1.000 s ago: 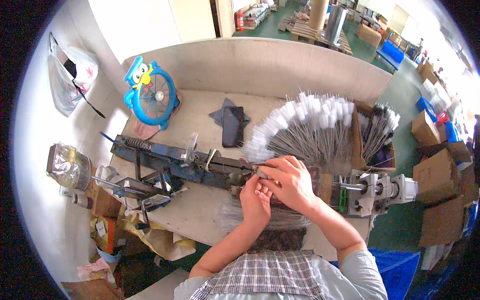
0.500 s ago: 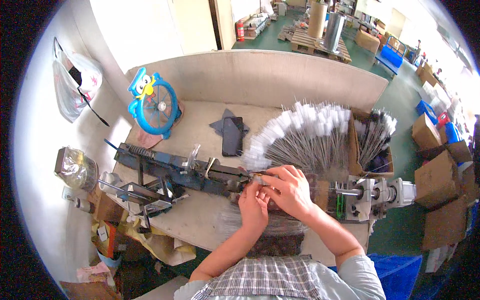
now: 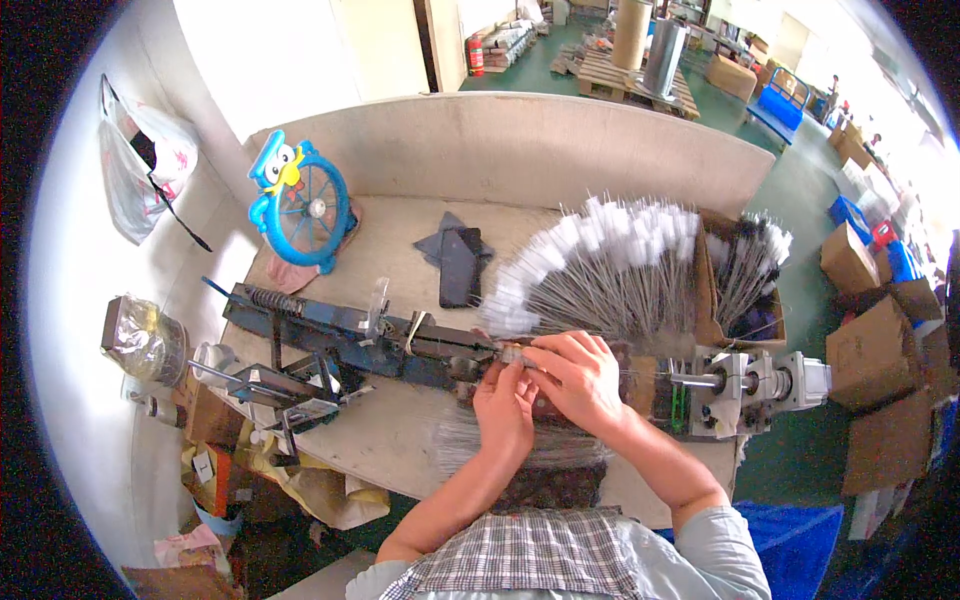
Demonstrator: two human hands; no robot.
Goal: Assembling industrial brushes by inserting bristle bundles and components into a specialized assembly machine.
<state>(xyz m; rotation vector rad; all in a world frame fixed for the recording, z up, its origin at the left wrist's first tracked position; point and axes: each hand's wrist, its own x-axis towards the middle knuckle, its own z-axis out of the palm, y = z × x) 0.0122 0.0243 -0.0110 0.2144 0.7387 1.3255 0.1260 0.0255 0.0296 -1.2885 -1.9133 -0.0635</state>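
My left hand [image 3: 504, 410] and my right hand [image 3: 577, 378] meet at the right end of a long dark metal machine rail [image 3: 350, 345]. Both have fingers pinched together around something small and pale that I cannot make out. Just beyond my right hand fans a big pile of wire-handled brushes [image 3: 610, 275] with white bristle heads. Below my hands a bundle of thin wires [image 3: 455, 440] lies on the table, partly behind my forearms. To the right, a metal spindle [image 3: 698, 381] points toward my hands from a motor mount [image 3: 800, 382].
A cardboard box [image 3: 708, 290] of dark and white brushes stands at the right. A black phone [image 3: 460, 268] rests on a grey cloth. At the back left is a blue cartoon-shaped fan [image 3: 305, 210]. A raised board [image 3: 500, 150] edges the table's far side.
The whole view has shifted slightly. My hands stay at the rail's end with fingers pinched; the left fingers have moved only a little.
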